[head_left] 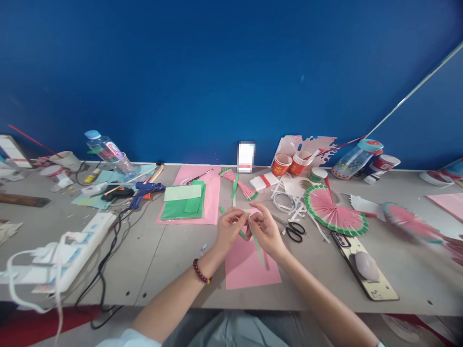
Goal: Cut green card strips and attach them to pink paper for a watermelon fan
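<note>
My left hand [229,229] and my right hand [266,233] meet over the front middle of the table, fingertips pinched together. Between them is a narrow light-green paper strip [258,246], its long end hanging down toward me. A darker green piece shows by the left fingers, partly hidden. Under the hands lies a pink paper sheet [249,272]. Just beyond them are a folded watermelon-patterned paper piece [238,184] and another green strip [235,189]. Black-handled scissors [295,232] lie to the right of my right hand.
Left are green paper packs [181,208], a blue glue gun [143,193] and a white power strip [85,253] with loose cables. Right are a watermelon paper fan [336,212], a phone [383,288] and paper cups [281,165]. Another person's hand [456,246] holds a blurred fan at far right.
</note>
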Action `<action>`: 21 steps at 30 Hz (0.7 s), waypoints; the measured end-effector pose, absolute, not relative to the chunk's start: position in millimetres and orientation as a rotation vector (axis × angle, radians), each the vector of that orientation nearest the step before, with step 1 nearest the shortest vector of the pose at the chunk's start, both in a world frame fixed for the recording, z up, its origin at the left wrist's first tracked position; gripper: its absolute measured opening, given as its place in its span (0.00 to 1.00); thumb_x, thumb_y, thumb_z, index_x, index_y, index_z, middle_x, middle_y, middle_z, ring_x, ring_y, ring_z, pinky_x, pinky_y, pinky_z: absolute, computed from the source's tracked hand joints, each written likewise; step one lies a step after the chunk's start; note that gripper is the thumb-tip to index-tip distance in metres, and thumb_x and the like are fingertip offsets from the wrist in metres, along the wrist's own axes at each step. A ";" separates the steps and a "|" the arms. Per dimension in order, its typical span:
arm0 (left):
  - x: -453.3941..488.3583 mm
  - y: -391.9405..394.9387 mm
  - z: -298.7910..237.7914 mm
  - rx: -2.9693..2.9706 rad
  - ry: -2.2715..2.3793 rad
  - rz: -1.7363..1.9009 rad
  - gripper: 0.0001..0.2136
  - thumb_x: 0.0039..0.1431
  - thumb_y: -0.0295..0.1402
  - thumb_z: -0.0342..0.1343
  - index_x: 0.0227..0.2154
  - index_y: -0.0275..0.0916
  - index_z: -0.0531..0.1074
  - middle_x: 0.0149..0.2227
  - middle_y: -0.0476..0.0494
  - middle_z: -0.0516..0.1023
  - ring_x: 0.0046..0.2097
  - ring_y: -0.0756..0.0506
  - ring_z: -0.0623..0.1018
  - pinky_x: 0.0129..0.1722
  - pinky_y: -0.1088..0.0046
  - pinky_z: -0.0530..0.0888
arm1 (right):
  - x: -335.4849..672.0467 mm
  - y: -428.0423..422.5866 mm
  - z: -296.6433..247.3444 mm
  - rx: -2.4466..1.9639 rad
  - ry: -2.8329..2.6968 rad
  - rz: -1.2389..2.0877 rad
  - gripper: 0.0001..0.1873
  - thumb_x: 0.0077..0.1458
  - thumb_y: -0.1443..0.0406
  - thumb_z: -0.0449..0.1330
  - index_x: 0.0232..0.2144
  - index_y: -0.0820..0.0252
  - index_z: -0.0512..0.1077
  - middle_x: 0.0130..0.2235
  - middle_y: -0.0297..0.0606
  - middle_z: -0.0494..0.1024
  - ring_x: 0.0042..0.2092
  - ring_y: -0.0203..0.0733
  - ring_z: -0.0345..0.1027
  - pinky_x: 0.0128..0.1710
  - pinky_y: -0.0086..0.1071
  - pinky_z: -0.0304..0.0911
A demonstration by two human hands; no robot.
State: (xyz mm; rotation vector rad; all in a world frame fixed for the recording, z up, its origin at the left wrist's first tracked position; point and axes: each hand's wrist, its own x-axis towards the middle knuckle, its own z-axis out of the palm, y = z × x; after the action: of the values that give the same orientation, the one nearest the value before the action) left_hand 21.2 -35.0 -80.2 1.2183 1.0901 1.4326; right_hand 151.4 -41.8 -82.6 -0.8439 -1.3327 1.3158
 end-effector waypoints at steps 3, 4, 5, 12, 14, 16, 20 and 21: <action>21.8 -36.7 -80.1 1.221 1.097 1.452 0.09 0.52 0.35 0.59 0.22 0.37 0.74 0.29 0.48 0.69 0.28 0.52 0.72 0.24 0.78 0.69 | 149.1 -42.9 -84.1 -0.814 -1.334 1.324 0.20 0.59 0.61 0.56 0.53 0.48 0.59 0.29 0.26 0.67 0.24 0.33 0.70 0.24 0.31 0.71; 22.2 -37.2 -80.0 1.216 1.092 1.457 0.09 0.53 0.36 0.59 0.22 0.37 0.73 0.29 0.49 0.69 0.26 0.53 0.72 0.23 0.78 0.69 | 148.4 -43.3 -84.4 -0.808 -1.329 1.333 0.20 0.59 0.61 0.56 0.54 0.48 0.58 0.29 0.26 0.67 0.24 0.33 0.69 0.24 0.31 0.71; 22.8 -37.6 -79.9 1.209 1.085 1.463 0.09 0.53 0.36 0.59 0.21 0.37 0.73 0.29 0.49 0.68 0.25 0.53 0.71 0.22 0.78 0.69 | 147.8 -43.7 -84.6 -0.804 -1.323 1.343 0.21 0.59 0.60 0.56 0.54 0.48 0.58 0.29 0.26 0.67 0.24 0.32 0.69 0.23 0.30 0.71; 26.7 -40.1 -80.4 1.105 1.001 1.464 0.11 0.54 0.39 0.58 0.22 0.37 0.70 0.29 0.52 0.65 0.17 0.56 0.68 0.13 0.78 0.66 | 144.4 -45.7 -84.5 -0.816 -1.287 1.403 0.22 0.58 0.60 0.57 0.54 0.49 0.58 0.29 0.26 0.67 0.24 0.33 0.68 0.22 0.30 0.71; 27.2 -40.8 -79.7 1.072 0.985 1.438 0.12 0.53 0.40 0.58 0.22 0.37 0.70 0.27 0.53 0.65 0.16 0.56 0.67 0.12 0.77 0.65 | 144.1 -46.2 -83.9 -0.812 -1.266 1.421 0.22 0.58 0.60 0.57 0.54 0.49 0.58 0.29 0.26 0.67 0.24 0.33 0.68 0.21 0.31 0.71; 27.7 -41.6 -78.2 1.052 0.998 1.420 0.13 0.53 0.41 0.58 0.21 0.37 0.70 0.25 0.53 0.65 0.16 0.55 0.67 0.12 0.77 0.65 | 143.8 -46.6 -83.1 -0.798 -1.242 1.444 0.23 0.58 0.60 0.57 0.54 0.49 0.58 0.28 0.26 0.66 0.23 0.33 0.68 0.21 0.31 0.71; 27.9 -42.1 -75.7 1.040 1.047 1.379 0.16 0.54 0.44 0.57 0.19 0.38 0.67 0.19 0.55 0.63 0.16 0.54 0.67 0.14 0.78 0.65 | 142.6 -48.1 -80.5 -0.768 -1.181 1.488 0.24 0.57 0.60 0.58 0.55 0.49 0.57 0.27 0.25 0.68 0.23 0.33 0.67 0.21 0.30 0.70; 27.3 -41.6 -75.6 1.037 1.056 1.367 0.17 0.55 0.44 0.56 0.19 0.38 0.67 0.19 0.55 0.62 0.16 0.54 0.66 0.14 0.78 0.64 | 142.3 -48.7 -79.7 -0.766 -1.164 1.496 0.25 0.57 0.60 0.59 0.55 0.49 0.57 0.27 0.26 0.68 0.24 0.33 0.67 0.21 0.30 0.70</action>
State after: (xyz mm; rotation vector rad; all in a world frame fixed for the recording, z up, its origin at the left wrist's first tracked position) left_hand 27.3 -41.6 -75.6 1.0373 1.0564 1.3671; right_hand 142.3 -48.7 -79.7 -0.7655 -1.1640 1.4962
